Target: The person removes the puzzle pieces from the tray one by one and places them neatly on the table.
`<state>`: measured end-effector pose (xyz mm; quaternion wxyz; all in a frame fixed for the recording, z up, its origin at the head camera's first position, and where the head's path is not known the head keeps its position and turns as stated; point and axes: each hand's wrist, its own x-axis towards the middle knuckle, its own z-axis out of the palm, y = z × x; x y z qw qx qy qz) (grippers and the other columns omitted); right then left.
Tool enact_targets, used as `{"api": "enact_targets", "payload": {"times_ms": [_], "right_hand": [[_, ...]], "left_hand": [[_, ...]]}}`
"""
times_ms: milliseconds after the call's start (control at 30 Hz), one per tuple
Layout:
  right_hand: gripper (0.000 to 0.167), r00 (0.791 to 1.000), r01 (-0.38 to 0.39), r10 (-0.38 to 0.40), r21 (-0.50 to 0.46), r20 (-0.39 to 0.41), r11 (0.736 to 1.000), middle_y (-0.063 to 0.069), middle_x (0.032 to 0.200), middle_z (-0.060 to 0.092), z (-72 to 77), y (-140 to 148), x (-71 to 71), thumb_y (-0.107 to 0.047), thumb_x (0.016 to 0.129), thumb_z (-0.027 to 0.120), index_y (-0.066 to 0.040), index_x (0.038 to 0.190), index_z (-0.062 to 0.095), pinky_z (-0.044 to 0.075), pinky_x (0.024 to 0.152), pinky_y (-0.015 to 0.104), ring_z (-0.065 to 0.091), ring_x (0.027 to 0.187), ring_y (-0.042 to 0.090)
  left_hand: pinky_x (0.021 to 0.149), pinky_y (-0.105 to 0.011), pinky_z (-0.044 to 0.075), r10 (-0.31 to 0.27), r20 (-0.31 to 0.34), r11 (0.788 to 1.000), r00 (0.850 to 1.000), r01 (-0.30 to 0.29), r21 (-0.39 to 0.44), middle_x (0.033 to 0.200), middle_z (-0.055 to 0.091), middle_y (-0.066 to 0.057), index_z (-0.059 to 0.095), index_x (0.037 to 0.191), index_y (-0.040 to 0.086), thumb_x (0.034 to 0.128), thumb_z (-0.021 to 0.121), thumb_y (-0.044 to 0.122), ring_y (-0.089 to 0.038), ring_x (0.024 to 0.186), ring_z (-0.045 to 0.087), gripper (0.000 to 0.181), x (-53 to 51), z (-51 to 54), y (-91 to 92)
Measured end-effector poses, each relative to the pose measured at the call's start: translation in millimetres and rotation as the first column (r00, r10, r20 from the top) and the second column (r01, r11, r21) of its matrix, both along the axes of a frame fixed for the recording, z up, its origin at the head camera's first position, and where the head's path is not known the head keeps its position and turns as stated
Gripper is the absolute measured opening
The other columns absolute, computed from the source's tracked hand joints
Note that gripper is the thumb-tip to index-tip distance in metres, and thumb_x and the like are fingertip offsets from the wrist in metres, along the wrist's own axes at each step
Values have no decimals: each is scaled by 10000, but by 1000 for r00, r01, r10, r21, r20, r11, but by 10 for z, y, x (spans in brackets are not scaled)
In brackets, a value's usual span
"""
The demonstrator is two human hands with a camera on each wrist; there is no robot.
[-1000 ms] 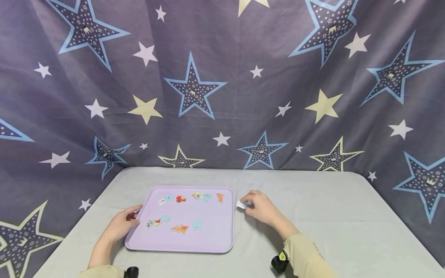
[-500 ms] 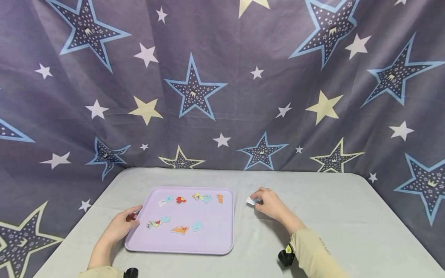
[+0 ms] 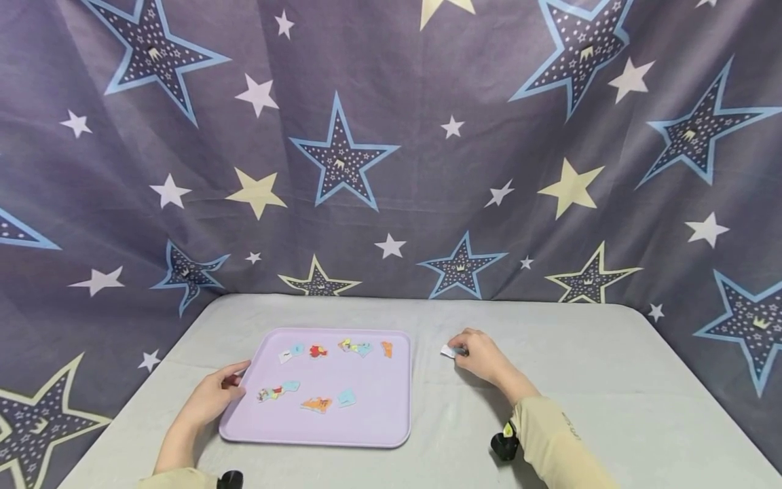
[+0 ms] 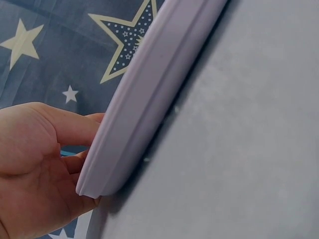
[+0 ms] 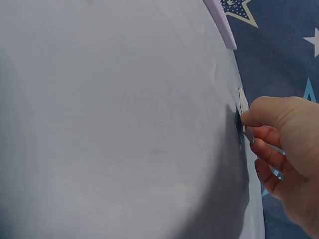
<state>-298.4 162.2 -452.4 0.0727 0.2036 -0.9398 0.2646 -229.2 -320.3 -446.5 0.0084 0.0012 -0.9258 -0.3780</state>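
A flat lilac tray [image 3: 366,426] lies on the cloth-covered table, with several small puzzle pieces spread over it. My left hand [image 3: 206,401] holds the tray's left rim; in the left wrist view the thumb and fingers [image 4: 75,162] meet the tray wall [image 4: 134,107]. To the right of the tray, my right hand [image 3: 485,360] pinches a thin white and blue puzzle piece [image 3: 448,351]. Seen edge-on in the right wrist view, that piece [image 5: 243,102] sits between thumb and fingers, low over the cloth. Its face is mostly hidden by the hand.
On the tray are a red piece [image 3: 318,351], an orange piece [image 3: 316,404], a blue piece [image 3: 346,397] and others, some joined. The table [image 3: 586,380] carries a pale grey cloth. Behind it hangs a dark curtain [image 3: 397,197] with stars.
My right hand has moved right, away from the tray's right rim, with the puzzle piece still pinched. The left hand and the tray stay in place.
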Motion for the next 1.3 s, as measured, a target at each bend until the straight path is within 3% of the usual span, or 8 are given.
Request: {"api": "enact_targets", "payload": {"times_ms": [633,1067,1300], "right_hand": [[232,999,32,-32,-4,21,999,3,855,576,-53,46,-43,-16,700,644,-62,922,693,468,750,347,570,789,160],[189,999,37,-37,-9,-17,999,3,832,586,-59,39,-52,-45,696,661,-67,882,693,453,734,326,541,764,133],[220,996,5,-5,1,-92,1000,10,849,587,-14,-15,-6,-72,689,653,-62,907,687,454,756,345,541,777,144]], "left_hand": [[662,-216,399,1,14,1000,1000,-1,22,917,536,-126,437,1278,-98,784,575,-7,-145,780,469,521,-11,-2,7],[658,-214,394,0,5,1000,1000,0,7,907,534,-116,447,1269,-99,785,577,-7,-137,766,466,509,-11,-5,-1],[653,-219,391,-5,-2,1000,1000,5,-7,898,532,-112,446,1268,-100,782,577,0,-130,754,463,513,-18,-13,-8]]}}
